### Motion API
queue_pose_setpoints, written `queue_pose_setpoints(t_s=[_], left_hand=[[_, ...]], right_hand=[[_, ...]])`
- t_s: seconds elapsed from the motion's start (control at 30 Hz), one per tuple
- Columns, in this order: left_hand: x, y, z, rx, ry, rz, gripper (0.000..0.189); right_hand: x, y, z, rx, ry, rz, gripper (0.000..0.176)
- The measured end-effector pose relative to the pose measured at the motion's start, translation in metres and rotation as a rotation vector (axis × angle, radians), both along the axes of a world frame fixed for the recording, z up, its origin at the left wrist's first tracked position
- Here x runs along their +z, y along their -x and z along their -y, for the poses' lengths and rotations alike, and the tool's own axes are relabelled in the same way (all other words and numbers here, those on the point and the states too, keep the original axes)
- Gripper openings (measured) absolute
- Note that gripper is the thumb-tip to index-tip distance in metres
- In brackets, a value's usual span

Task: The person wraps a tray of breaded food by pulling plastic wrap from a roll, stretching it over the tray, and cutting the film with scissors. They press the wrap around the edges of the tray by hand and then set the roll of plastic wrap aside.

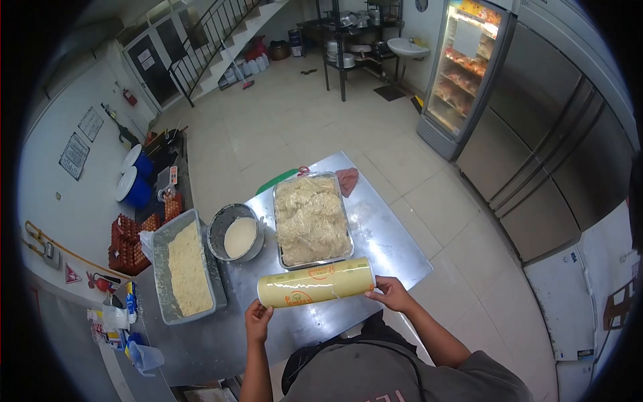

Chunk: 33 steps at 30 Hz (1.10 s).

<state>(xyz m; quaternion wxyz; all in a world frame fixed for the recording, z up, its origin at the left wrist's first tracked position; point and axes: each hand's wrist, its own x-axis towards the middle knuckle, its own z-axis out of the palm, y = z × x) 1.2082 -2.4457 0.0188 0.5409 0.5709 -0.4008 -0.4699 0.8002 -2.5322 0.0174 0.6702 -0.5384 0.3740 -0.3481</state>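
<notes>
A wide roll of cling film (316,283), yellowish with orange print, lies across the space between my hands. My left hand (258,320) grips its left end, and my right hand (392,293) has hold of the right end. Just beyond the roll, a metal tray (349,249) stands on the table, heaped with pale dough (311,216) that has shiny clear film over it. The roll hides part of the table in front of the tray.
Left of the tray stand a metal bowl (216,233) with a pale mixture and a grey tub (161,281) of crumbly flour mix. A cloth (347,181), scissors (303,170) and a green board (271,182) lie at the steel table's (395,248) far side.
</notes>
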Motion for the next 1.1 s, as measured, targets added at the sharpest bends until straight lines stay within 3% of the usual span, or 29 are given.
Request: queue_pose_setpoints(t_s=[0.1, 0.2, 0.33, 0.47, 0.53, 0.6, 0.77, 0.87, 1.03, 1.1], left_hand=[[0.008, -0.030, 0.037, -0.046, 0.040, 0.001, 0.020], [0.051, -0.027, 0.089, -0.100, 0.054, -0.044, 0.023], [0.057, -0.040, 0.153, -0.144, 0.093, -0.018, 0.029], [0.081, -0.038, 0.191, -0.158, 0.180, -0.095, 0.030], [0.086, -0.040, 0.213, -0.140, 0.221, -0.055, 0.021], [0.079, -0.060, 0.237, -0.175, 0.189, -0.285, 0.019], [0.091, -0.053, 0.288, -0.093, 0.209, -0.145, 0.026], [0.100, -0.052, 0.311, -0.090, 0.335, -0.057, 0.029], [0.122, -0.077, 0.368, -0.198, 0.177, -0.156, 0.043], [0.123, -0.078, 0.389, -0.180, 0.221, 0.017, 0.046]], right_hand=[[0.043, -0.007, 0.024, -0.030, -0.085, 0.061, 0.037], [0.065, -0.017, 0.064, -0.061, -0.023, -0.077, 0.035], [0.076, -0.027, 0.115, -0.048, 0.029, -0.122, 0.031], [0.105, -0.028, 0.152, -0.013, 0.030, 0.006, 0.030], [0.119, -0.031, 0.174, -0.020, 0.025, 0.085, 0.028], [0.127, -0.031, 0.199, 0.022, -0.016, 0.031, 0.028], [0.121, -0.039, 0.263, 0.096, -0.039, 0.048, 0.032], [0.125, -0.045, 0.297, -0.015, -0.029, 0.182, 0.031], [0.146, -0.054, 0.344, 0.040, 0.060, 0.113, 0.023], [0.141, -0.057, 0.362, 0.068, 0.063, 0.092, 0.023]])
